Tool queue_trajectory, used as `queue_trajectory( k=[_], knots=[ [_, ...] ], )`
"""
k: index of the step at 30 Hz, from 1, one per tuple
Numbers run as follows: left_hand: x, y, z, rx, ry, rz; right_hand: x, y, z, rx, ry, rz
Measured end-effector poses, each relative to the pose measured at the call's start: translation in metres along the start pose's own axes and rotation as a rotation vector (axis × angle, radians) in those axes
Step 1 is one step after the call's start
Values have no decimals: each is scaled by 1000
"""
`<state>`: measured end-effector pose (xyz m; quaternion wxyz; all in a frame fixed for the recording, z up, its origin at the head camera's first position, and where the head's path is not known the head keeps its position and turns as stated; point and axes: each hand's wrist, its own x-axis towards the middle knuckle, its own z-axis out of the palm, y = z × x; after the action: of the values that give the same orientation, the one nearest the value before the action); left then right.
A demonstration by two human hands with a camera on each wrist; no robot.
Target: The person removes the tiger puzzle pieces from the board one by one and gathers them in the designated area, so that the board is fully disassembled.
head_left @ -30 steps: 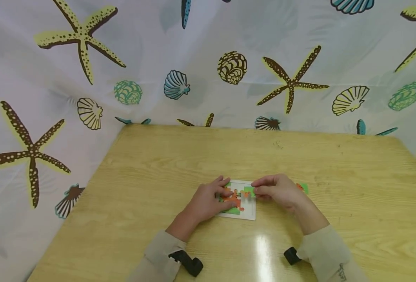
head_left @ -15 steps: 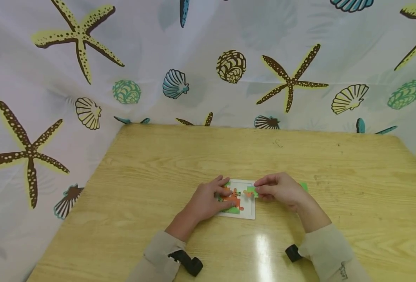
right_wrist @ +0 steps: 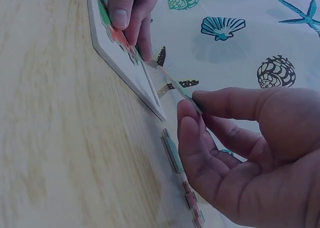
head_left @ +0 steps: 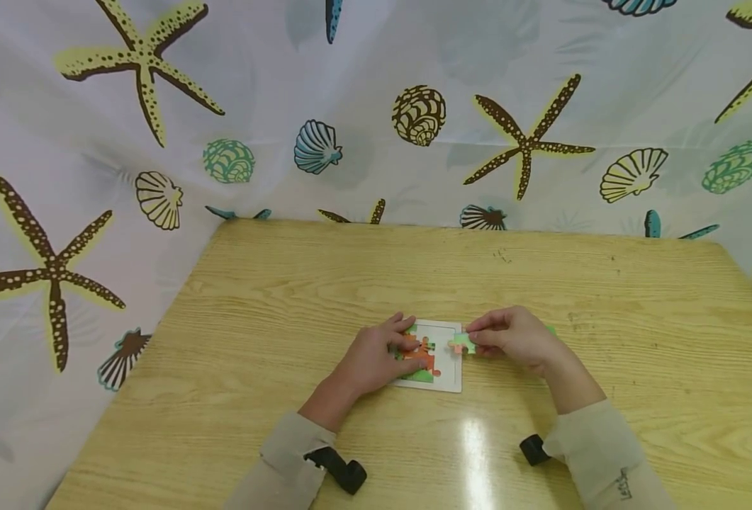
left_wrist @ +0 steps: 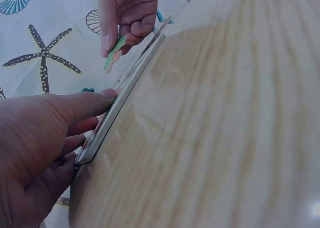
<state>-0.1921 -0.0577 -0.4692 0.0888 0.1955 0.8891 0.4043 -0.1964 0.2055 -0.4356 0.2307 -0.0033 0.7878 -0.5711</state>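
Observation:
A white puzzle tray (head_left: 447,379) lies on the table in the head view. Joined orange and green pieces (head_left: 428,363) fill its left part, and bare white shows on the right. My left hand (head_left: 372,361) rests over the tray's left side, thumb and fingers pressing on the joined pieces. Between thumb and fingers, my right hand (head_left: 521,341) pinches a green and orange puzzle piece (head_left: 465,343). That piece is held tilted above the tray's right edge, apart from the tray, as the left wrist view also shows.
Loose puzzle pieces (right_wrist: 173,152) lie on the wooden table (head_left: 299,297) beside the tray, mostly hidden behind my right hand in the head view. A white cloth (head_left: 363,85) printed with shells and starfish hangs behind the table.
My right hand has drawn the puzzle piece slightly right, from over the tray's inside to its right edge, and the piece has turned. My left hand stays on the tray.

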Motion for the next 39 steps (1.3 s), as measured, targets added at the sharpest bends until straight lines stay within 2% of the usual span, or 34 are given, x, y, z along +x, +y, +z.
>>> queue_trajectory(
  k=[13, 28, 39],
  knots=[
    [-1, -1, -1, -13, -8, 4, -3, -1, -8, -27, -4, 17],
    [-2, 3, -1, -59, -3, -26, -2, 4, -18, -41, -19, 24],
    [-2, 2, 0, -40, 8, -7, -5, 5, -26, -83, -23, 40]
  ],
)
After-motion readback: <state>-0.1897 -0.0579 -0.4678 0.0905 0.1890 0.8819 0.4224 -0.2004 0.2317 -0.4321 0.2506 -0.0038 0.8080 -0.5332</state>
